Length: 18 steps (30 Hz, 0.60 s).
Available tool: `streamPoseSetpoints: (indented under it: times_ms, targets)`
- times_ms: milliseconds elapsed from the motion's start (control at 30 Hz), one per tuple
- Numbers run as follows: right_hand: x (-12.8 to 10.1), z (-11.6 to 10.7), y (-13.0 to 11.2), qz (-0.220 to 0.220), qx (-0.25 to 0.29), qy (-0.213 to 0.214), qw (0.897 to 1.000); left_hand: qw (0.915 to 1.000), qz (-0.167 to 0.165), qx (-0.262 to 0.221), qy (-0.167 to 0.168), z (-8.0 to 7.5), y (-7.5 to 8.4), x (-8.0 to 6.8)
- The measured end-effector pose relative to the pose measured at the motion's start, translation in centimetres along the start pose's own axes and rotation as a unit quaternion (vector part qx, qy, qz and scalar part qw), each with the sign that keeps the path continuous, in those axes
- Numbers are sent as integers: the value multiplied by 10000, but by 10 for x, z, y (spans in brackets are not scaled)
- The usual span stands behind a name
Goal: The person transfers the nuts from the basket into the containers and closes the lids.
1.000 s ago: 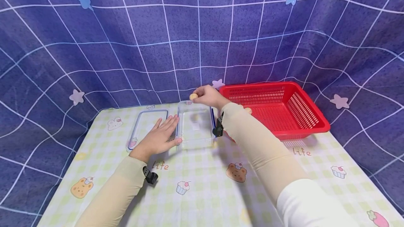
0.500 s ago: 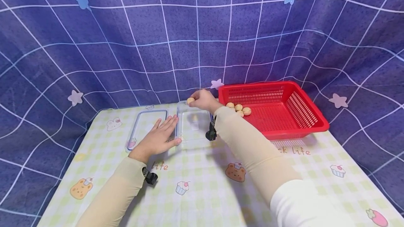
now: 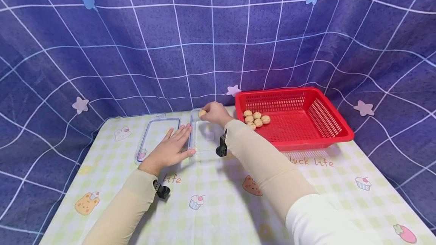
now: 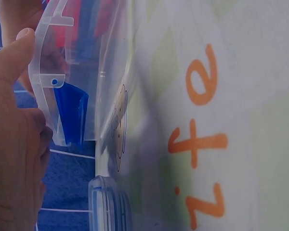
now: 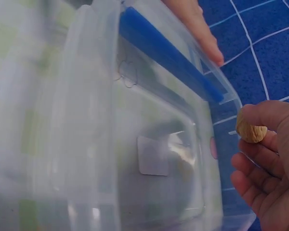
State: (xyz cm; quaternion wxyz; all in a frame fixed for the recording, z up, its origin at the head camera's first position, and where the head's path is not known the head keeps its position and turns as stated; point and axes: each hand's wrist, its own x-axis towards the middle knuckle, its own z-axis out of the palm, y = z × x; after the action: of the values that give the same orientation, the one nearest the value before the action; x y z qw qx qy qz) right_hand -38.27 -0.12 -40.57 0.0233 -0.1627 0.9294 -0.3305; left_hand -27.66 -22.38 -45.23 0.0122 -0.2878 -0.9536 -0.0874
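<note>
A walnut [image 5: 251, 129] is pinched between the thumb and fingers of my right hand [image 3: 216, 112], at the far left corner of a clear plastic box [image 3: 208, 156]. In the right wrist view the walnut overlaps the box's far wall, and a pale square label [image 5: 153, 157] shows on the box floor. My left hand [image 3: 170, 149] rests along the box's left side with fingers spread, its thumb and fingertips at the rim. A blue clip flap [image 4: 73, 113] hangs from that side in the left wrist view.
A clear lid [image 3: 147, 137] with a blue seal lies left of the box. To the right, a red plastic basket [image 3: 316, 124] holds several walnuts [image 3: 257, 118] in its left end. A blue curtain [image 3: 190, 48] stands behind the table.
My right hand has moved left and slightly down with the walnut, toward the box's far left corner. More walnuts in the basket have come into sight. My left hand has stayed in place.
</note>
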Motion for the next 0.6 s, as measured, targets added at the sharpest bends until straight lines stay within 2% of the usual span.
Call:
streamPoseSetpoints:
  times_ms: [600]
  targets:
    - [1,24,-3,143,-187,58,9997,10000,25,27,-33,-3,2,0]
